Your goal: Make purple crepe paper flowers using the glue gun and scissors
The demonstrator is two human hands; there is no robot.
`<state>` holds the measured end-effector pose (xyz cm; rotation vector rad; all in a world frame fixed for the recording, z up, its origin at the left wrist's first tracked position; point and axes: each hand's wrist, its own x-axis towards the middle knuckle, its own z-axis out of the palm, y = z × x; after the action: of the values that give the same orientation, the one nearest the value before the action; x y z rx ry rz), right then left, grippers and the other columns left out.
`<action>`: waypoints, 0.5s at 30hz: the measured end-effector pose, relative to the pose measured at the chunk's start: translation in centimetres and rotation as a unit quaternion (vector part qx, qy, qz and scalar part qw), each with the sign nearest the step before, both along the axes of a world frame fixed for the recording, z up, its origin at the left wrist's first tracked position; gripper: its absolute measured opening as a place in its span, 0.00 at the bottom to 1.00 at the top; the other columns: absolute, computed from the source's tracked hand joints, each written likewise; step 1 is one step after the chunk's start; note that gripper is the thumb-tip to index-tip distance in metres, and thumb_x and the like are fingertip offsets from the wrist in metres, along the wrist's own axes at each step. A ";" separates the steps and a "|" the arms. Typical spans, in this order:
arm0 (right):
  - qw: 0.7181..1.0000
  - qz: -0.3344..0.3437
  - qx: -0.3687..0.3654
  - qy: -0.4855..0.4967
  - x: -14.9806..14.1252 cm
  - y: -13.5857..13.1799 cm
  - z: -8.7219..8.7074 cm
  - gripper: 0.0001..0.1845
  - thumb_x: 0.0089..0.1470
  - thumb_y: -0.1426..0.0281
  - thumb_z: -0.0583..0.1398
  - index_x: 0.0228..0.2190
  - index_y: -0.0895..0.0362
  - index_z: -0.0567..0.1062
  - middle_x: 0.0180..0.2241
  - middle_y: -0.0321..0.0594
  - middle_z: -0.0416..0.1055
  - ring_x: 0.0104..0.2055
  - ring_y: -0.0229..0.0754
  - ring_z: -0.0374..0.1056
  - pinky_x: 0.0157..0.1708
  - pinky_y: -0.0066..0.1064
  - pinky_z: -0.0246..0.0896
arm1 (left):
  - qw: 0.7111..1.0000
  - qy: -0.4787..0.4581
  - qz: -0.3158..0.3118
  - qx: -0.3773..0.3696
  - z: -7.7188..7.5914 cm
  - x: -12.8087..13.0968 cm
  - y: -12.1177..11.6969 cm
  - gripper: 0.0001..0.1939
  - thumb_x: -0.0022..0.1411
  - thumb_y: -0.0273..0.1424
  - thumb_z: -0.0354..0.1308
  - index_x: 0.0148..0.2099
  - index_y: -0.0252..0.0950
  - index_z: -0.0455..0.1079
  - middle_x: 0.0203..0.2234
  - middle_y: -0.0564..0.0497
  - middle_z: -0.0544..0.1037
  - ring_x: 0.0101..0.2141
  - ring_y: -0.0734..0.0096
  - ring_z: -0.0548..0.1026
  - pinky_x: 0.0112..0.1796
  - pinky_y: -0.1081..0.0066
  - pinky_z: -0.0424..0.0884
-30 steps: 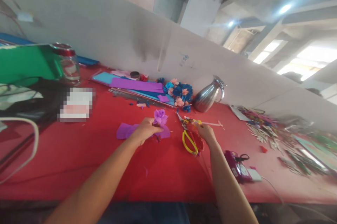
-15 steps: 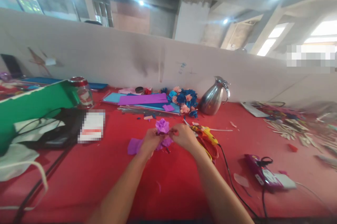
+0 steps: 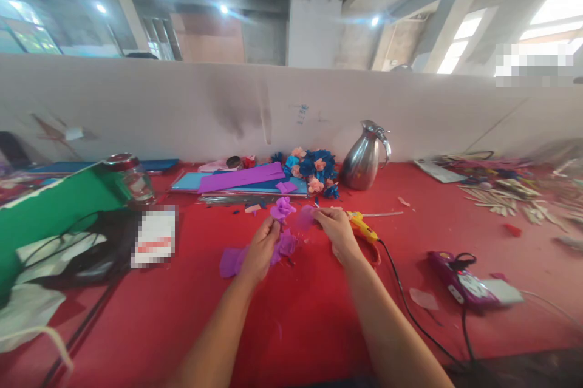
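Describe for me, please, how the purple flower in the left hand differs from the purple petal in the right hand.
The purple flower is ruffled and layered, whereas the purple petal looks like one thin, flatter piece. The left hand holds the purple flower; the right hand pinches the purple petal by its edge. Both are purple and held over the red table.
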<state>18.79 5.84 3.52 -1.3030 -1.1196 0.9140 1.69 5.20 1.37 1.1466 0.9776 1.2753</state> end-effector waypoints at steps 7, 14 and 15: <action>0.993 -0.019 -0.011 0.119 -0.6 -0.1 0.4 0.17 0.37 0.59 0.62 0.22 0.60 0.80 0.18 0.37 0.72 0.21 0.36 0.64 0.24 0.27 0.55 | 0.998 -0.056 -0.004 0.014 0.4 -0.1 0.1 0.13 0.52 0.41 0.63 0.33 0.37 0.71 0.25 0.56 0.68 0.27 0.78 0.64 0.32 0.77 0.62; 0.985 -0.029 -0.019 0.167 -1.9 0.0 -0.2 0.17 0.37 0.59 0.62 0.24 0.61 0.81 0.18 0.37 0.73 0.22 0.37 0.66 0.25 0.27 0.59 | 0.982 -0.173 0.007 -0.077 0.8 0.7 -0.2 0.15 0.40 0.36 0.71 0.29 0.34 0.72 0.25 0.56 0.72 0.26 0.81 0.68 0.32 0.77 0.67; 0.985 -0.025 -0.017 0.172 -2.1 0.0 -0.4 0.17 0.37 0.59 0.62 0.24 0.60 0.80 0.18 0.37 0.73 0.22 0.36 0.66 0.25 0.27 0.59 | 0.982 -0.170 0.006 -0.082 0.7 0.8 -0.2 0.15 0.40 0.36 0.71 0.29 0.34 0.72 0.24 0.55 0.73 0.25 0.81 0.69 0.31 0.77 0.67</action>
<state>16.69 5.87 3.17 -1.1416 -0.8021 1.0768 2.45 5.00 2.08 0.7646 0.8161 1.3208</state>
